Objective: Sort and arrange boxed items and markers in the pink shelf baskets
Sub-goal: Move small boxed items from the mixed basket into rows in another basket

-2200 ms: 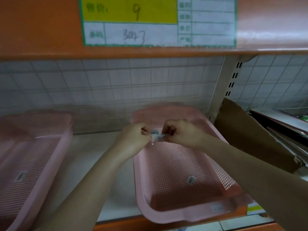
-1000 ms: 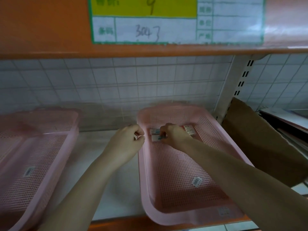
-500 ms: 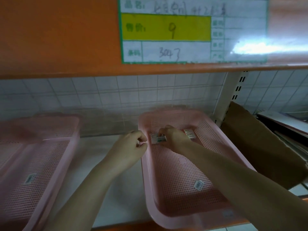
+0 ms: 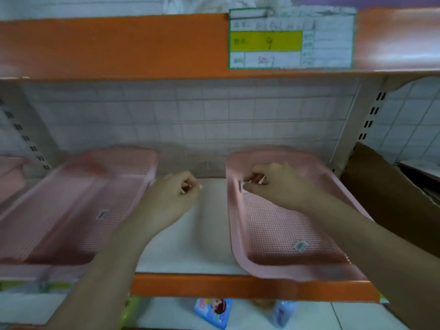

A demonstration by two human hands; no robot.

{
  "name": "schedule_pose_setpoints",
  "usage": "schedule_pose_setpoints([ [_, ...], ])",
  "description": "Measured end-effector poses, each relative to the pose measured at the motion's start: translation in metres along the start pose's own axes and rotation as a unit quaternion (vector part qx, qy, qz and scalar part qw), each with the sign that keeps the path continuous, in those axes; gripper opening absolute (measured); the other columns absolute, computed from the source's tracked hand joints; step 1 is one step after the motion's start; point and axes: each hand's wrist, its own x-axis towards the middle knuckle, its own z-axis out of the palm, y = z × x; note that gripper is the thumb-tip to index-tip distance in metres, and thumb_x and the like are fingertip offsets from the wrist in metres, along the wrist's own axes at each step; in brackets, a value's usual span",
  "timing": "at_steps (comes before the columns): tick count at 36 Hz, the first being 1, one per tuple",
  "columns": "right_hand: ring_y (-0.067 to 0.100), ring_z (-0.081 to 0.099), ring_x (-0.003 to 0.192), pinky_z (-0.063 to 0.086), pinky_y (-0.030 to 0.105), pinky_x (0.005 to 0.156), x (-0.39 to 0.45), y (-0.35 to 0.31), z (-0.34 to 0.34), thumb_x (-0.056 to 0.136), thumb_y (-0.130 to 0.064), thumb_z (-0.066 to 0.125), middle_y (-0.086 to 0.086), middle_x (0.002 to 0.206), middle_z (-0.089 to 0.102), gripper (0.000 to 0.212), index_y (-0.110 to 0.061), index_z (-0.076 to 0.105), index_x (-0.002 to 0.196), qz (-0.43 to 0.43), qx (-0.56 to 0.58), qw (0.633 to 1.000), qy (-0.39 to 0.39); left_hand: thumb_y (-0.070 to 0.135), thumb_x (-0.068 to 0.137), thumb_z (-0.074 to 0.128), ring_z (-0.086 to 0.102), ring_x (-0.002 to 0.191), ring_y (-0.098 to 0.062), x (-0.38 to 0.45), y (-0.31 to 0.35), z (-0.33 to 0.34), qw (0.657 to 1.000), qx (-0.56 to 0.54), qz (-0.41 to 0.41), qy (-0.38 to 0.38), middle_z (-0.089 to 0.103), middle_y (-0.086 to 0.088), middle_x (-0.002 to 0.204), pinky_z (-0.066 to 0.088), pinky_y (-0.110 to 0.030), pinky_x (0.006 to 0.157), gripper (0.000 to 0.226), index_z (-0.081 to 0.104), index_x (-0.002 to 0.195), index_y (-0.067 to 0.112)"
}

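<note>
Two pink mesh baskets stand on the white shelf, the right basket (image 4: pixel 232 225) and the left basket (image 4: pixel 71 210). My right hand (image 4: pixel 276 184) reaches into the far left corner of the right basket, where its curled fingers cover a small whitish box (image 4: pixel 245 188) that shows only at one edge. My left hand (image 4: pixel 171 198) hovers over the bare shelf between the baskets, with its fingers curled and nothing visible in them. The picture is blurred by motion.
A barcode sticker (image 4: pixel 301 246) lies on the right basket's floor, and another sticker (image 4: pixel 102 214) in the left basket. Brown cardboard (image 4: pixel 392 198) leans at the right. The price label (image 4: pixel 290 39) hangs on the orange shelf above. Colourful packs (image 4: pixel 213 310) sit below the orange front edge (image 4: pixel 214 285).
The view has pulled back and shifted left, so both baskets show. My left hand has drawn away from the right basket's rim. My right hand stays at the basket's far end.
</note>
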Motion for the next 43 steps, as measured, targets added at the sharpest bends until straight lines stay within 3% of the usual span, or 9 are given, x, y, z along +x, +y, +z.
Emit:
schedule_pose_setpoints([
  [4,-0.013,0.051,0.068,0.038,0.002,0.060,-0.012,-0.020,0.006,0.088,-0.037,0.064,-0.019,0.085,0.062,0.010,-0.031,0.068,0.095,-0.031,-0.021,0.999,-0.005,0.029,0.089,0.060,0.059,0.072,-0.005,-0.026,-0.009,-0.012,0.998,0.001,-0.043,0.046,0.062,0.013,0.078,0.048,-0.029,0.072,0.010,0.063,0.079,0.029],
  [11,0.000,0.057,0.072,0.043,0.015,0.068,-0.033,-0.057,0.024,0.087,-0.037,0.065,-0.016,0.084,0.064,0.012,-0.028,0.068,0.095,-0.076,0.036,0.996,-0.015,0.032,0.090,0.059,0.061,0.074,-0.006,-0.070,-0.016,-0.033,0.995,0.015,-0.083,0.056,0.064,0.014,0.079,0.046,-0.028,0.072,0.010,0.063,0.082,0.030],
  [14,0.004,0.060,0.073,0.050,0.027,0.076,-0.038,-0.075,0.031,0.087,-0.036,0.066,-0.018,0.081,0.062,0.014,-0.026,0.069,0.096,-0.088,0.049,0.995,-0.025,0.028,0.089,0.060,0.060,0.071,-0.001,-0.084,-0.023,-0.040,0.994,0.004,-0.079,0.073,0.064,0.013,0.076,0.043,-0.014,0.062,0.009,0.064,0.081,0.029],
  [17,0.004,0.060,0.074,0.049,0.026,0.076,-0.038,-0.090,0.038,0.087,-0.036,0.066,-0.021,0.078,0.060,0.014,-0.027,0.069,0.097,-0.093,0.046,0.994,-0.022,0.026,0.089,0.061,0.058,0.063,0.001,-0.093,-0.035,-0.051,0.993,-0.004,-0.082,0.090,0.063,0.011,0.069,0.040,-0.008,0.055,0.011,0.063,0.078,0.027],
  [22,0.001,0.060,0.075,0.047,0.020,0.075,-0.035,-0.118,0.052,0.087,-0.037,0.066,-0.023,0.077,0.060,0.014,-0.028,0.070,0.097,-0.089,0.054,0.995,-0.009,0.024,0.088,0.061,0.058,0.058,-0.006,-0.106,-0.063,-0.080,0.990,-0.008,-0.089,0.106,0.062,0.011,0.066,0.043,-0.018,0.059,0.013,0.062,0.076,0.029],
  [24,0.000,0.060,0.073,0.046,0.019,0.072,-0.032,-0.132,0.061,0.087,-0.036,0.066,-0.022,0.076,0.061,0.012,-0.028,0.069,0.096,-0.086,0.061,0.994,-0.003,0.024,0.089,0.062,0.058,0.059,-0.004,-0.111,-0.079,-0.095,0.991,-0.007,-0.077,0.109,0.063,0.010,0.067,0.037,-0.008,0.052,0.013,0.062,0.077,0.028],
  [30,-0.003,0.058,0.073,0.041,0.007,0.065,-0.018,-0.194,0.101,0.086,-0.033,0.068,-0.021,0.077,0.063,0.008,-0.028,0.070,0.093,-0.080,0.093,0.992,0.020,0.022,0.087,0.063,0.058,0.069,-0.002,-0.132,-0.142,-0.152,0.990,0.021,-0.067,0.120,0.063,0.013,0.068,0.039,-0.008,0.056,0.009,0.065,0.079,0.024],
  [40,0.002,0.058,0.065,0.048,0.020,0.072,0.001,-0.334,0.199,0.082,-0.031,0.072,-0.018,0.071,0.064,0.010,-0.039,0.066,0.080,-0.075,0.182,0.980,0.034,0.025,0.090,0.060,0.059,0.063,-0.006,-0.172,-0.261,-0.250,0.993,0.040,-0.071,0.087,0.065,0.013,0.073,0.045,-0.021,0.062,0.009,0.064,0.082,0.027],
  [43,0.002,0.060,0.068,0.052,0.026,0.076,0.008,-0.371,0.225,0.082,-0.031,0.070,-0.018,0.074,0.066,0.006,-0.036,0.068,0.083,-0.075,0.182,0.980,0.029,0.025,0.091,0.059,0.059,0.066,-0.003,-0.184,-0.296,-0.275,0.993,0.043,-0.072,0.078,0.065,0.013,0.073,0.042,-0.011,0.058,0.009,0.064,0.083,0.027],
])
